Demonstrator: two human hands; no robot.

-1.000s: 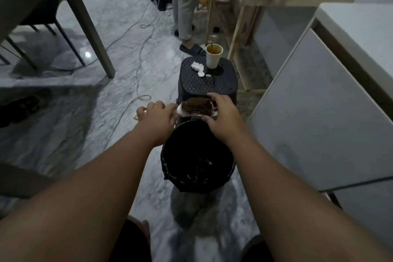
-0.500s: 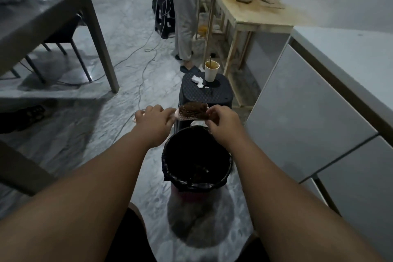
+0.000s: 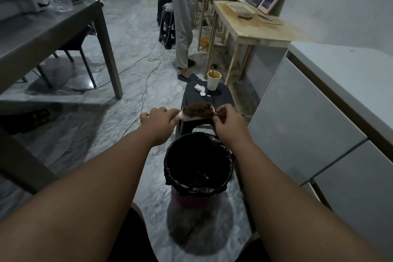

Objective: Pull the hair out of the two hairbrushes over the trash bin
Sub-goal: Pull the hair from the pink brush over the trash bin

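Note:
A pink hairbrush (image 3: 196, 111) with white-tipped bristles and a mat of brown hair is held level, just beyond the far rim of the trash bin (image 3: 170, 168). My left hand (image 3: 158, 121) grips its handle end. My right hand (image 3: 226, 120) pinches the brown hair at the brush's right end. The bin is pink with a black liner and stands on the floor between my forearms. I see only one hairbrush.
A black plastic stool (image 3: 191, 95) behind the bin carries a paper cup (image 3: 213, 80) and crumpled tissue (image 3: 200, 89). White cabinets (image 3: 308, 117) stand at the right, a grey table (image 3: 42, 34) at the left. A person (image 3: 184, 17) stands by a wooden table (image 3: 255, 27). Cables (image 3: 146, 83) trail across the floor.
The view has tilted up, showing more of the room. Both hands still hold the brush beyond the bin; my right hand has shifted from on top of the brush to its right end.

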